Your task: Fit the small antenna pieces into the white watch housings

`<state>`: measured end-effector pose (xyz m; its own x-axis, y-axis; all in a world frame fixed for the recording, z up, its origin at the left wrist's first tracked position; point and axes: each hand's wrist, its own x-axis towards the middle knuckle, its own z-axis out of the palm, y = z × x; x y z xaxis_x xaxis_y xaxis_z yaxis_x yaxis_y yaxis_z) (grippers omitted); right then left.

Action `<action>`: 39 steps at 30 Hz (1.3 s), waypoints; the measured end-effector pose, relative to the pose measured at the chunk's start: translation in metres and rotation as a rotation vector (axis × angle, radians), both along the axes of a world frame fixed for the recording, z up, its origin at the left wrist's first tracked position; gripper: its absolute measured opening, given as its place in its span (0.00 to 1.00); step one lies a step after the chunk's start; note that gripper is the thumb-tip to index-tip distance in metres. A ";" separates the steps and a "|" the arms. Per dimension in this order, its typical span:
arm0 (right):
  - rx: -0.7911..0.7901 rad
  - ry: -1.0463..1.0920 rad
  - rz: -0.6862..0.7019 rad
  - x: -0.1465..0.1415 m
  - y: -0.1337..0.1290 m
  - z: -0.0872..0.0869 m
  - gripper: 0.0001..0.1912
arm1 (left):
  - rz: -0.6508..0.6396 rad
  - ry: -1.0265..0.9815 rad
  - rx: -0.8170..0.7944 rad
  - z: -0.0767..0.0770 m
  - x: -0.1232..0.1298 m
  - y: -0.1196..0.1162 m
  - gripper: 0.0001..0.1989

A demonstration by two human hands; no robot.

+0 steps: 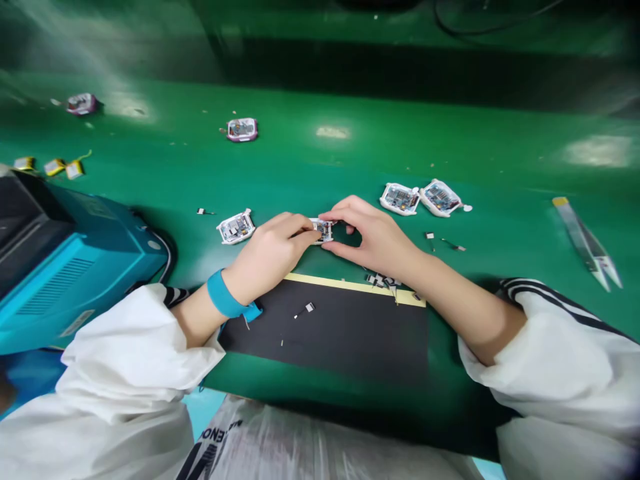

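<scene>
White-framed circuit module (321,231), small and exposed, pinched between the left hand (267,257) and the right hand (373,233), near the middle of the green tabletop (310,173). Left fingers pressed together against the module's left side. Right thumb and forefinger curved around its right end, pinching it, with a small gap of shadow inside the curve of the hand. Just below the hands, a black mat (320,333) with a yellow tape strip (355,288) along its far edge, and a tiny connector piece (305,310) lying on the mat. Blue wristband (225,297) around the left wrist, white sleeves (550,347) pushed up both forearms.

Beside the left hand, one more white-framed board (236,227). Past the right hand, two similar boards (420,199) side by side, touching, with small parts (445,241) just nearer the front. Toward the tabletop's right edge, long tweezers (587,243). Toward the far left, two purple-framed modules (241,130) well apart, and three yellow pouch batteries (54,167) in a loose row. At the near left corner, a blue machine (75,267) with a dark top and side vents.
</scene>
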<state>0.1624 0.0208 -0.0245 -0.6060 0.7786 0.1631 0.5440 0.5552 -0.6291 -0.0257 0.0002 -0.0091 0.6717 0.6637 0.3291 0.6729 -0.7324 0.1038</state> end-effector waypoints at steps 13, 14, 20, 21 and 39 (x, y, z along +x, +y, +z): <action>0.075 -0.006 -0.009 0.001 0.002 -0.004 0.17 | 0.019 0.034 -0.014 -0.003 0.002 0.002 0.12; 0.082 -0.006 -0.008 0.002 0.002 -0.004 0.18 | 0.022 0.032 -0.005 -0.003 0.002 0.002 0.11; 0.110 -0.007 -0.008 0.003 0.003 -0.006 0.19 | 0.026 -0.047 -0.029 -0.005 0.002 0.002 0.11; 0.117 -0.006 -0.005 0.003 0.003 -0.007 0.20 | 0.031 -0.057 -0.045 -0.005 0.001 0.002 0.11; 0.107 0.021 0.010 0.003 0.004 -0.009 0.23 | 0.018 -0.019 -0.007 -0.005 0.001 0.002 0.11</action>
